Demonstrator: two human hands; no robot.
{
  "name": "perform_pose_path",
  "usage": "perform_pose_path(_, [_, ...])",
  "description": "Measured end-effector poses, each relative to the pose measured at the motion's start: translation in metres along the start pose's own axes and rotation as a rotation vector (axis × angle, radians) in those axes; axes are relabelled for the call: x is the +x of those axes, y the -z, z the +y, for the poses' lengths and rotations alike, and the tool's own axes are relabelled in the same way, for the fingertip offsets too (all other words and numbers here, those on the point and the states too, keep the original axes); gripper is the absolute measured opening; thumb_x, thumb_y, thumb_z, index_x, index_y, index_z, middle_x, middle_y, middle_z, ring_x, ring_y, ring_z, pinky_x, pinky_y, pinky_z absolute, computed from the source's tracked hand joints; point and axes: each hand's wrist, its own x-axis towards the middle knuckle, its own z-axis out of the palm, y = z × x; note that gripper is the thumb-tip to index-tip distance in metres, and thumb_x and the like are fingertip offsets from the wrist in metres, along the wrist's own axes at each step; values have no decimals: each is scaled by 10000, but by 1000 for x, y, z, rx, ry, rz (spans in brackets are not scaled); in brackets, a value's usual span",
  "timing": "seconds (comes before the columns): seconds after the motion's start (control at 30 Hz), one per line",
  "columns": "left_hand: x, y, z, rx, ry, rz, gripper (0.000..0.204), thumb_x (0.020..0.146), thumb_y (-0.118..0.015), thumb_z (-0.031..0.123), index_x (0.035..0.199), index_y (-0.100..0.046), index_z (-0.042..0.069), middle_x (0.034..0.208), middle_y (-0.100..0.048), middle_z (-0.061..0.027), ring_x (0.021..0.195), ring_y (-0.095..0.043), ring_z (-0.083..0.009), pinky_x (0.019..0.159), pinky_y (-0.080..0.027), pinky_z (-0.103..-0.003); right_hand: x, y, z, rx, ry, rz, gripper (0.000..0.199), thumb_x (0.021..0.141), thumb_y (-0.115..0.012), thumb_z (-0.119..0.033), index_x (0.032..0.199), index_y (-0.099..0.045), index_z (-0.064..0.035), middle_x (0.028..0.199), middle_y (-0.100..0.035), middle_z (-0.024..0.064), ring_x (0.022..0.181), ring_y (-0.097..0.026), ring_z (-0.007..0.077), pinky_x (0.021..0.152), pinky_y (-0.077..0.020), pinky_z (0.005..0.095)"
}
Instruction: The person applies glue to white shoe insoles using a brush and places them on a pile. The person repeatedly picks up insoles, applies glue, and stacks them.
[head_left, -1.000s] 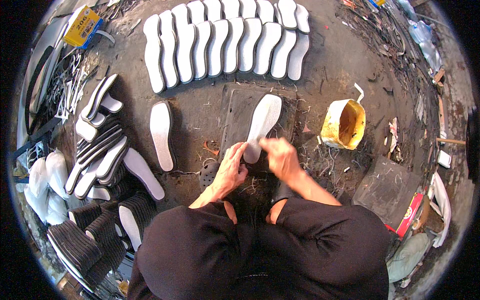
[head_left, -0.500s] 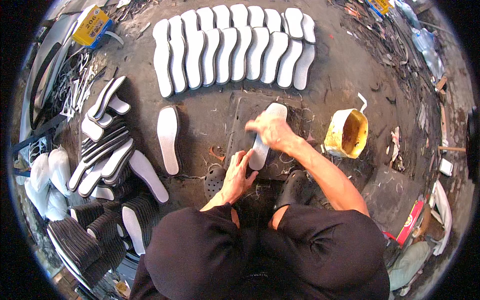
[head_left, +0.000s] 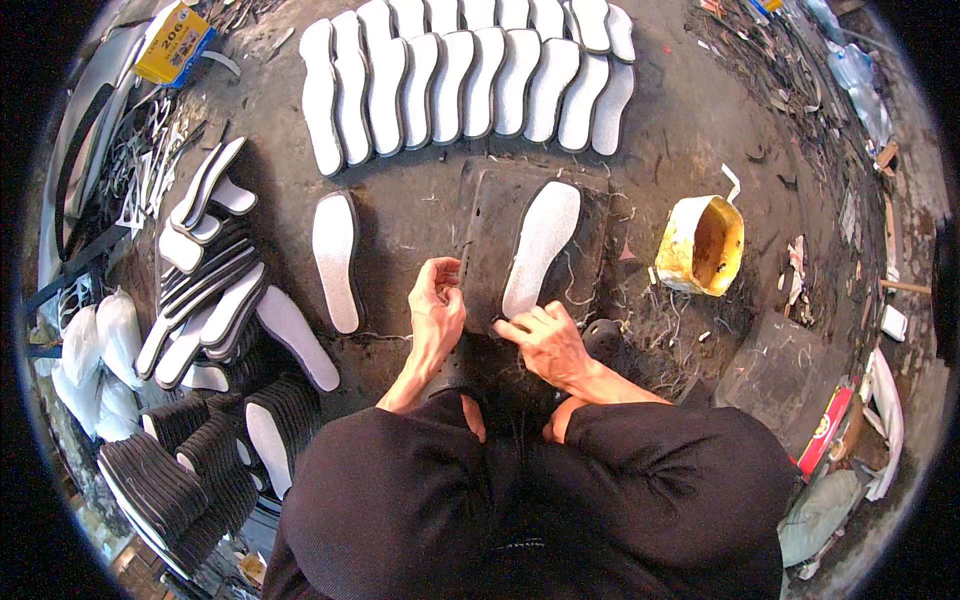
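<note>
A white-topped insole with a dark edge lies on a dark square board in front of me. My right hand is at its near, narrow end, with closed fingers pinched at the tip; the exact hold is partly hidden. My left hand hovers beside the board's left edge, its fingers loosely curled and slightly apart, with nothing visible in them. Left of the board, a second white insole rests by itself on the ground.
Overlapping rows of white insoles lie at the far side. At left are a loose insole heap and dark stacks. A yellow-stained tub stands at right, above a dark sheet. Dark clogs are by the board.
My right hand has moved from the insole's upper half to its near end. My left hand has come off the insole and shifted left. The view has tilted slightly.
</note>
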Motion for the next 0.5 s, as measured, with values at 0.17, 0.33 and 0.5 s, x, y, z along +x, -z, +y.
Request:
perform_pose_path(0.17, [-19,-42,7,143,-192,-214,831,833,-897,123,1560,-515,-8,1366,-630,-230,1265,-638,-381,1119,-531,-492,-8,85,42,534,-617,435,312,1094,-703,-195,1380,-729,-72,1239,-805,146,1176,-738,245,1055,-556,432])
perform_pose_path(0.33, [-36,-65,15,265,-255,-202,1218,769,-954,166,1752,-251,19,1429,-524,-290,1327,-541,-474,1154,-480,-541,-59,173,120,-126,-877,724,391,1183,-556,-258,1481,-684,-40,1426,-745,192,1289,-702,354,1112,-509,481])
perform_pose_path(0.5, [21,-70,41,211,-355,20,1268,723,-1018,202,1738,-280,15,1405,-605,-184,1207,-638,-328,1035,-558,-453,-100,177,89,-678,-847,31,359,1089,-637,-178,1430,-709,-92,1281,-762,117,1123,-672,322,994,-473,501])
